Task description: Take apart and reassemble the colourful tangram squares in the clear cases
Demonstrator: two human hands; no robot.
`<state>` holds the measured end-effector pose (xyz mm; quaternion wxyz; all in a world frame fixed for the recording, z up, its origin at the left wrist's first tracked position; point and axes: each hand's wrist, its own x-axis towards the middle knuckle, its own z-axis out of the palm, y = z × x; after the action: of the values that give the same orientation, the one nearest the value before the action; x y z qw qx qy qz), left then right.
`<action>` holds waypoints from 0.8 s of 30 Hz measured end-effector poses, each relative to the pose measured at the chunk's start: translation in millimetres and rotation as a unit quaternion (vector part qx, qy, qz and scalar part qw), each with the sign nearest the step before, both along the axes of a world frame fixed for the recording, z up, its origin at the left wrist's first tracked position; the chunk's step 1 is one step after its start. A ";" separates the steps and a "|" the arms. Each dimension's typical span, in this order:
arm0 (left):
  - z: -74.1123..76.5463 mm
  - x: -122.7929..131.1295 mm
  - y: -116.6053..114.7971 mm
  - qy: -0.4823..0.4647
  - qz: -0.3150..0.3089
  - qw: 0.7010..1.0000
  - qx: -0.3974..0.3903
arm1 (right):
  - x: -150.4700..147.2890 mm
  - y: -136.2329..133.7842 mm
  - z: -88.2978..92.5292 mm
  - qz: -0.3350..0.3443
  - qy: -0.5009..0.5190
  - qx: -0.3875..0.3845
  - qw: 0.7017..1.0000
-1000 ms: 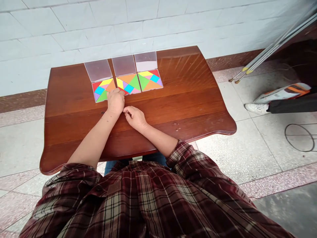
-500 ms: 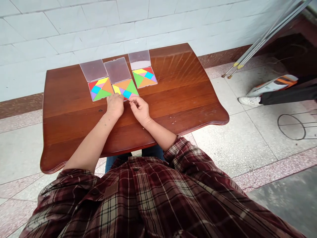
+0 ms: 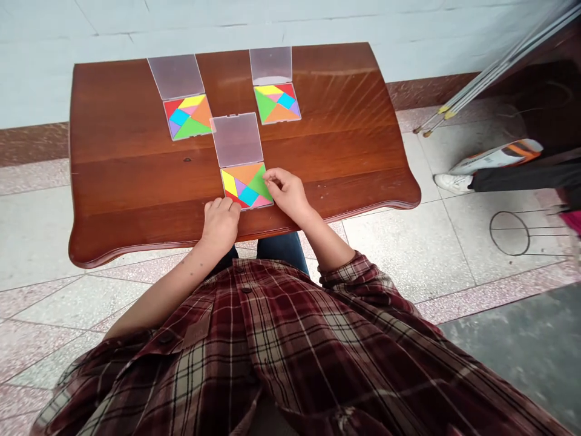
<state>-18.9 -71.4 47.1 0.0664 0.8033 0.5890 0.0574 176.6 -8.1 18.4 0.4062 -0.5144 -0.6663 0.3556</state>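
Observation:
A tangram case (image 3: pixel 247 184) lies near the front edge of the table, its clear lid (image 3: pixel 238 139) folded open away from me. Coloured pieces fill its tray. My left hand (image 3: pixel 221 224) has its fingers curled over the tray's near left corner, by the red piece. At the right side, my right hand (image 3: pixel 290 194) pinches the tray's edge beside the green triangle (image 3: pixel 260 181). Farther back are two more open tangram cases, a left one (image 3: pixel 188 115) and a right one (image 3: pixel 278 103), both full of pieces. The middle lid's upper left corner overlaps the left case's corner.
The brown wooden table (image 3: pixel 127 181) stands against a white tiled wall (image 3: pixel 204 24). On the right, crutches (image 3: pixel 481 85) lean down to the floor. A person's shoe (image 3: pixel 454 183), a white and orange package (image 3: pixel 499 157) and a wire ring frame (image 3: pixel 509 233) are there too.
The middle tangram case has slid toward me and slightly right, out from between the other two. Both hands came with it, and my right hand shifted to its right side. The view has tilted.

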 end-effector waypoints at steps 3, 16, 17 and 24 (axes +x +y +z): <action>-3.9 -2.8 -17.7 -0.020 -0.012 1.000 0.019 | 4.4 3.3 4.6 0.019 -0.061 0.004 0.998; -19.0 -14.9 -11.4 -0.155 0.054 0.985 0.046 | -5.7 20.0 24.9 0.147 -0.218 0.013 0.965; -18.1 -13.5 -12.1 -0.148 0.050 0.987 0.046 | -7.1 16.4 27.1 0.166 -0.224 0.013 0.960; -15.4 -7.6 -15.7 -0.116 0.058 0.991 0.036 | -25.6 -16.1 30.1 0.167 -0.303 -0.020 0.938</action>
<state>-26.5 -87.0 31.7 0.1018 0.7575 0.6207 0.1750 151.1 -24.2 48.5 0.1097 -0.4875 -0.8265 0.2593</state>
